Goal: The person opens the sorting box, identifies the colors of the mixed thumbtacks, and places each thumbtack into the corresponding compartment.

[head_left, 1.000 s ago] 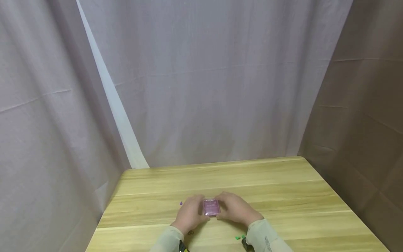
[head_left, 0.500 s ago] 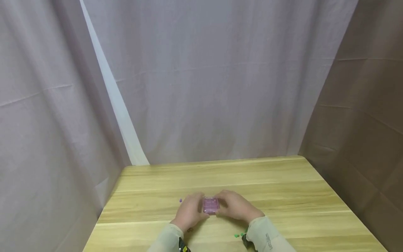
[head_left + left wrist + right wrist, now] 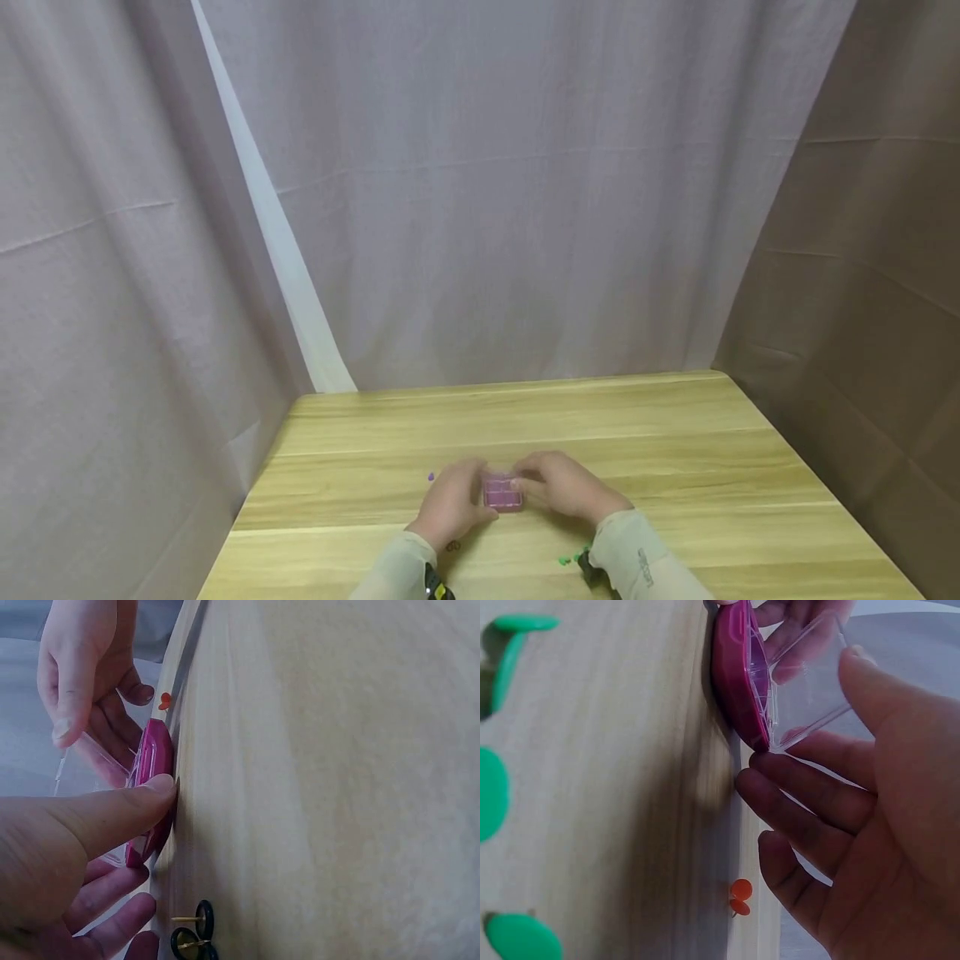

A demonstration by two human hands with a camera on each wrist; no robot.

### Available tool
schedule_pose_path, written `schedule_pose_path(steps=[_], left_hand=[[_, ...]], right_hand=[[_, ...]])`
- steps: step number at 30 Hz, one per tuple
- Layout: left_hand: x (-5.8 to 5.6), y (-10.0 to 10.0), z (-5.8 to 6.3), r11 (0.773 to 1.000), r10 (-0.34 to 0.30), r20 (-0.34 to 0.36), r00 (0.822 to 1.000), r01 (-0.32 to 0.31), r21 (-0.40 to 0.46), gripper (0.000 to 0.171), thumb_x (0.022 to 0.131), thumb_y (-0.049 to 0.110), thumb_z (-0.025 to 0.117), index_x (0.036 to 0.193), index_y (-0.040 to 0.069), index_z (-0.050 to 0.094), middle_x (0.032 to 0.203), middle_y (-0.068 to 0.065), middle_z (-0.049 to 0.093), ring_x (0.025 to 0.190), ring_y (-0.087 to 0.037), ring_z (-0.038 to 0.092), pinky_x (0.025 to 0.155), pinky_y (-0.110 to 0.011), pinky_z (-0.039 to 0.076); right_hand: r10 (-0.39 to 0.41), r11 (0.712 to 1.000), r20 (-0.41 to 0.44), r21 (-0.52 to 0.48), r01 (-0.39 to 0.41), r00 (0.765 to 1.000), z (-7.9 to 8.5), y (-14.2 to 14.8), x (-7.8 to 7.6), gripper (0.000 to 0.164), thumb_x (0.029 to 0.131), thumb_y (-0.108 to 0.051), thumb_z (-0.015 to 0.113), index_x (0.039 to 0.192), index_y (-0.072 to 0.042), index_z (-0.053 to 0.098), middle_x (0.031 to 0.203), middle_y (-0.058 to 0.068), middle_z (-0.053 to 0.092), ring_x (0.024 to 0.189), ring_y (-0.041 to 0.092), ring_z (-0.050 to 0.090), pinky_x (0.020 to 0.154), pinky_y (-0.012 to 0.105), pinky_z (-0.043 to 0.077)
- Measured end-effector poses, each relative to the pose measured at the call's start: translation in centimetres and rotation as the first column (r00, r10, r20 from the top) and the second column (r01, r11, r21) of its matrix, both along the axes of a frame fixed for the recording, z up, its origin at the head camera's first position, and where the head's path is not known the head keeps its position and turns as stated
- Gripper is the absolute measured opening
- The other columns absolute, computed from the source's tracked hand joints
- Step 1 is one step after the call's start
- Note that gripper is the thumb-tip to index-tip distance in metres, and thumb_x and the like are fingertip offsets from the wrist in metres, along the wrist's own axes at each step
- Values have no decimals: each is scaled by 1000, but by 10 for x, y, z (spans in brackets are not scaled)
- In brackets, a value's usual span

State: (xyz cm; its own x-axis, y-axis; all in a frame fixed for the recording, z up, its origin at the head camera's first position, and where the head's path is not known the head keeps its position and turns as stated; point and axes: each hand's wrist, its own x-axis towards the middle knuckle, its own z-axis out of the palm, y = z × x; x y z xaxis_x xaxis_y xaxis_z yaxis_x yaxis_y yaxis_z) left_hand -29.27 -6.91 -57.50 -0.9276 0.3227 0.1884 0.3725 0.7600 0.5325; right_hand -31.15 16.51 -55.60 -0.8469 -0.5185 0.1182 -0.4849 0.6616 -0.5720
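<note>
A small magenta box [image 3: 503, 500] sits on the table between both hands, its clear hinged lid [image 3: 810, 686] tilted up in the right wrist view. My left hand [image 3: 448, 502] grips the box's left side; its thumb presses the magenta base [image 3: 155, 754] in the left wrist view, with the other fingers curled behind. My right hand [image 3: 568, 492] holds the lid, thumb at its raised edge and fingers near the hinge side. What lies inside the box is hard to make out.
Green thumbtacks [image 3: 523, 937] lie near the right wrist and black thumbtacks [image 3: 203, 921] near the left. Orange thumbtacks [image 3: 740, 889] rest beyond the box. A purple piece [image 3: 431, 477] is left of the left hand. Grey curtains [image 3: 510, 208] surround the wooden table [image 3: 360, 475].
The clear lid has swung up off the magenta base. My right thumb has shifted up with the lid, while the left hand stays on the box.
</note>
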Motion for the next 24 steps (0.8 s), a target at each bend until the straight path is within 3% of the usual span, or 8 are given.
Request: schedule_pose_path(steps=[4,11,18,24], left_hand=[[-1,-1,-1,1000,3,6,1000,-3,-3,82,62,31,90,133,7,57,128,-13,65,115,-31,55,103,-56,45],[-2,1,-3,1000,10,33,999,-10,1,79,61,32,90,130,9,59,125,-10,66,113,-29,56,102,-55,46],[-4,1,-3,1000,16,49,999,-17,16,77,61,31,90,129,12,60,124,-7,67,113,-27,56,102,-54,46],[-3,1,-3,1000,21,55,998,-23,21,79,62,32,90,131,11,58,129,-11,64,118,-30,54,105,-55,43]], right_hand=[[-8,1000,20,-2,8,1000,-1,-1,-5,49,96,-52,52,123,-13,67,118,6,72,109,21,61,97,53,52],[-18,998,66,-51,21,998,-3,-2,-14,34,99,-47,50,110,-24,72,106,-6,74,99,11,63,94,52,53],[-38,996,103,-71,45,994,0,-2,-21,42,98,-54,46,105,-23,73,100,-6,74,91,9,63,91,50,55],[-64,994,139,-74,75,988,-1,-1,-27,38,100,-49,46,104,-23,73,103,-4,74,95,11,63,91,52,54]])
